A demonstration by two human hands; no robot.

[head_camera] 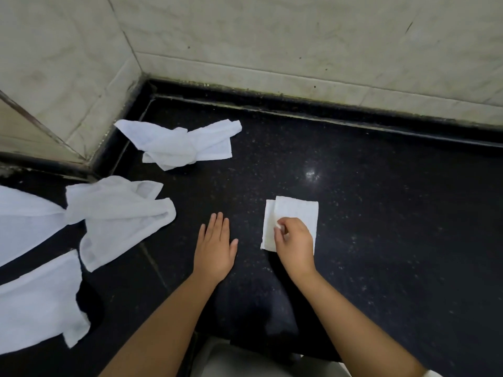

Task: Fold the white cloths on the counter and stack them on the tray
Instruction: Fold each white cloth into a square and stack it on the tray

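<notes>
1. Black speckled stone makes up the desk (381, 240), glossy enough to show a small glare spot near its middle. At the very bottom edge of the view a pale surface (245, 363) shows below the desk's front; what it is cannot be told.

2. At the near left, a flat white cloth (38, 303) lies spread out and runs off the frame's left edge.

3. The left hand (215, 248) lies palm down over the bare desk with fingers straight and together, its grip wide and holding nothing; whether it touches the stone cannot be told.

4. Just right of it, well apart from the loose cloths, the right hand (295, 244) rests on a small folded cloth (296, 210). Its fingers are curled and the grip is narrow, thumb and fingertips pinching a bit of the fabric near the cloth's left side. The folded cloth is a neat rectangle with one layer's edge showing along its left.

5. Left of the hands, a crumpled cloth (119, 216) lies bunched, touching another white cloth (24, 219) that reaches off the left edge.

6. Farther back, near the corner, a fourth loose cloth (182, 144) lies rumpled.

7. Behind the desk, pale marbled wall tiles (299, 36) meet in a corner, with a dark grimy seam along their base.
</notes>
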